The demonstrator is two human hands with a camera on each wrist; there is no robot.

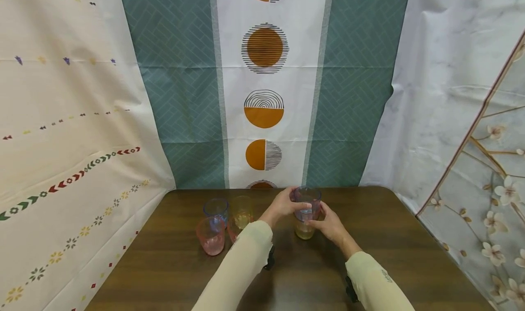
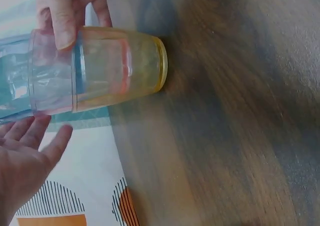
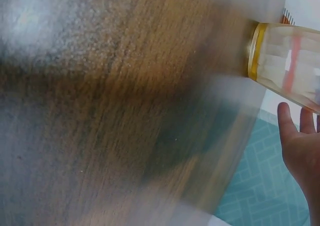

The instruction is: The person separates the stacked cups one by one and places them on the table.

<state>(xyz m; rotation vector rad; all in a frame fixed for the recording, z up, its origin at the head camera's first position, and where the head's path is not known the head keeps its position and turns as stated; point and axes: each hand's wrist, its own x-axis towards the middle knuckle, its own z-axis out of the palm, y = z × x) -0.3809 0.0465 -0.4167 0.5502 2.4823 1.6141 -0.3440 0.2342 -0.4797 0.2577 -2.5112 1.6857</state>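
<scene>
A stack of nested clear tumblers stands upright on the table: a yellow tumbler (image 1: pixel 304 232) lowest, a pink tumbler (image 2: pixel 52 73) inside it, and a blue tumbler (image 1: pixel 307 197) uppermost. My left hand (image 1: pixel 284 206) holds the blue tumbler near the top, thumb across its front and fingers behind. Lower down, my right hand (image 1: pixel 331 225) grips the stack from the right. Its thumb lies over the pink tumbler just by the yellow rim in the left wrist view. In the right wrist view the yellow base (image 3: pixel 256 51) meets the tabletop.
Left of my arms stand more tumblers: a blue one (image 1: pixel 216 209), a yellow one (image 1: pixel 242 210) and a pink one (image 1: pixel 211 238). Another pink one (image 1: pixel 233 229) is partly hidden by my left sleeve. Patterned cloths hang behind and beside the wooden table (image 1: pixel 164 274).
</scene>
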